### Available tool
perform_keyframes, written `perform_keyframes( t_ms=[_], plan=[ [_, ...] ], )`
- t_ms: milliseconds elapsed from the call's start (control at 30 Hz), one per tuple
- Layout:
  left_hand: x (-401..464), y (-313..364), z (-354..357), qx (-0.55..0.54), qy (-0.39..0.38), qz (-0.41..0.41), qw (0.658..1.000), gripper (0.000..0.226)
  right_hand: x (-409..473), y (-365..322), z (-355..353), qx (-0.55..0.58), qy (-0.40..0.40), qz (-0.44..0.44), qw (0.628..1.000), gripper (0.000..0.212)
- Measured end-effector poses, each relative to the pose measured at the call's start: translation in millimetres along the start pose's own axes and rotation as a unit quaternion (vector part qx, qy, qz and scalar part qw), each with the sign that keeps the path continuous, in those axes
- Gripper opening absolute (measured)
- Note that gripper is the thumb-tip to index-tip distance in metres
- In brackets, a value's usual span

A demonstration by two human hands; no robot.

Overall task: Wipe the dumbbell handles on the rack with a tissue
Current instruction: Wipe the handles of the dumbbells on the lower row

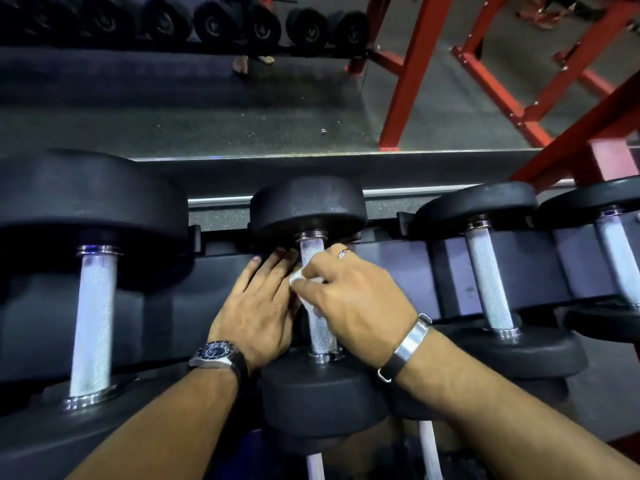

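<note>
A black dumbbell with a knurled silver handle lies in the middle of the dark rack. My right hand grips a white tissue and holds it against that handle, fingers curled round it. My left hand lies flat beside the handle on its left, fingers straight and resting on the rack. A large dumbbell's handle stands to the left, and two smaller dumbbell handles to the right.
Red steel frames stand on the grey floor beyond the rack. Another rack with several black dumbbells runs along the far side. White handles of a lower tier show beneath my arms.
</note>
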State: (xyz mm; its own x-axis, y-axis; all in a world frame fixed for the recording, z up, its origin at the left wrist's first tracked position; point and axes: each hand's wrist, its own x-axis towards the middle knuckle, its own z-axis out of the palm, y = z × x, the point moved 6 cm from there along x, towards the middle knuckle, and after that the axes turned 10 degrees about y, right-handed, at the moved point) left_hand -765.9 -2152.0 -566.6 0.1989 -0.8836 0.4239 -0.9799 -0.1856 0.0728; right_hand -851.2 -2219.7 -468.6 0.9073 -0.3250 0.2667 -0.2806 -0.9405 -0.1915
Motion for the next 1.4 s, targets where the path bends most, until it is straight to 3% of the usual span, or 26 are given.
perform_keyframes(
  t_ms=[167, 400, 500, 600, 700, 1067, 1267, 1400],
  plan=[
    [-0.2, -0.1, -2.1, -0.007, 0.016, -0.004, 1.0, 0.053, -3.0, 5.3, 3.6, 0.033, -0.012, 0.032, 0.999, 0.051],
    [0.3, 0.2, -0.8, -0.014, 0.011, -0.012, 1.0, 0.05, -12.3, 9.7, 3.1, 0.026, -0.018, -0.01, 0.999, 0.034],
    [0.8, -0.6, -0.5, -0.008, 0.006, -0.013, 1.0, 0.048, -13.6, 12.3, -1.7, 0.056, -0.001, 0.015, 0.998, 0.04],
    [0.5, -0.1, 0.3, -0.012, -0.001, -0.011, 1.0, 0.05, -21.8, 6.4, 1.8, 0.026, -0.009, -0.03, 0.999, 0.04],
    [0.6, -1.0, -0.6, -0.011, 0.003, -0.011, 1.0, 0.05, -24.4, 8.2, -1.9, 0.066, 0.015, -0.017, 0.998, 0.04],
    [1.3, -0.5, 0.1, -0.01, -0.007, -0.014, 1.0, 0.05, -23.8, 15.6, -3.1, 0.085, 0.0, -0.11, 0.99, 0.035],
    [-0.2, -0.9, 1.3, 0.001, -0.012, -0.014, 1.0, 0.049, -27.2, 5.1, -0.6, 0.043, -0.098, -0.211, 0.972, 0.023],
    [0.6, -0.4, 0.7, -0.002, -0.008, -0.01, 1.0, 0.047, -20.8, 4.5, -1.9, -0.018, -0.163, -0.277, 0.947, 0.031]
  ],
)
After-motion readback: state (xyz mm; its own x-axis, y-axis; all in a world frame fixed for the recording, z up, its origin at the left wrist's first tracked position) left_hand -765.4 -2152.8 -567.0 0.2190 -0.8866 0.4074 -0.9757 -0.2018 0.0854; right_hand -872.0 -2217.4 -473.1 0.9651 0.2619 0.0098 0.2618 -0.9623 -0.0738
